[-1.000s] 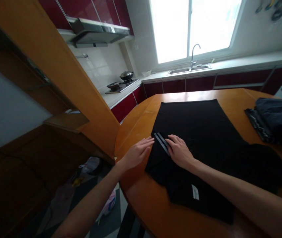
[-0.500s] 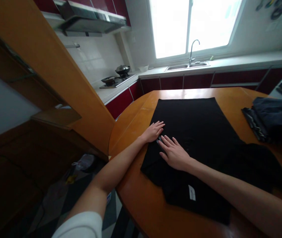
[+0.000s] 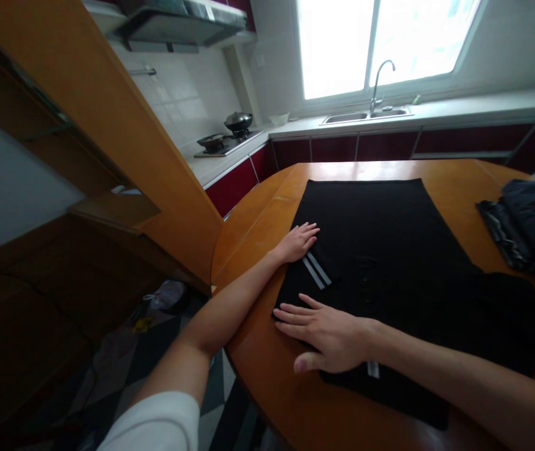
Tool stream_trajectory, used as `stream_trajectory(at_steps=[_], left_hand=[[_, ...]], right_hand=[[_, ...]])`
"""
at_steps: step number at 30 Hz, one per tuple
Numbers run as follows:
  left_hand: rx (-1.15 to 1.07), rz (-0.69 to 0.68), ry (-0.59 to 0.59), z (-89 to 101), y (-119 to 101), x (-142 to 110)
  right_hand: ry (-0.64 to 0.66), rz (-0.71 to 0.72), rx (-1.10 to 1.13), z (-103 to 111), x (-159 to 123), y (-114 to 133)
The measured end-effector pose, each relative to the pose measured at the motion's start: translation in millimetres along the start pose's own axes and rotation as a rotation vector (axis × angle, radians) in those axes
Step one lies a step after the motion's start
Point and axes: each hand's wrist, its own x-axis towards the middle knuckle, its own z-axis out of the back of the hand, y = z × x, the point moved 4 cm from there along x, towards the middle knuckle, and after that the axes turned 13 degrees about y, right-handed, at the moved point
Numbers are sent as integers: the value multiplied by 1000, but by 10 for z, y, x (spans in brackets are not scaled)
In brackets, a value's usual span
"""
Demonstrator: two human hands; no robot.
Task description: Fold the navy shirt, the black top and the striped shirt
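Observation:
A black shirt (image 3: 371, 219) lies spread on the wooden table (image 3: 253, 376), its near part towards me. Two grey stripes (image 3: 317, 269) mark a folded-in sleeve on its left side. My left hand (image 3: 298, 242) rests flat on the shirt's left edge, just beyond the stripes, fingers stretched out. Nearer to me, my right hand (image 3: 326, 332) is spread with its palm down over the shirt's left shoulder area, thumb apart. It partly covers the white neck label (image 3: 373, 369). On the right, the other sleeve (image 3: 516, 313) extends outward.
A stack of folded dark clothes (image 3: 530, 225) sits at the table's right. Beyond stand a counter with a sink (image 3: 366, 117) and a stove with a lidded pan (image 3: 238, 122). A wooden partition (image 3: 155, 138) rises at the left. Bags (image 3: 168, 294) lie on the floor.
My left hand has moved forward and right from the table edge onto the shirt. My right hand has slid from the striped sleeve towards me, with its fingers spreading, uncovering the stripes.

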Motion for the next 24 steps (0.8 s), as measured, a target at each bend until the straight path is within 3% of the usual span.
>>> stream_trajectory(at_steps=[9,13,20,24], left_hand=[[-52,-61,-75,47,20,2],[-115,-144,-137,100,62,-24],[-183,-161,-170,206,136,-116],[-225,-138,-186,262,188,-158]], right_hand=[[-22,163,136,43,-35,135],[-143,118,99,61,-34,87],[-51,161,47,41,-39,142],[-183,10,46,114,-45,53]])
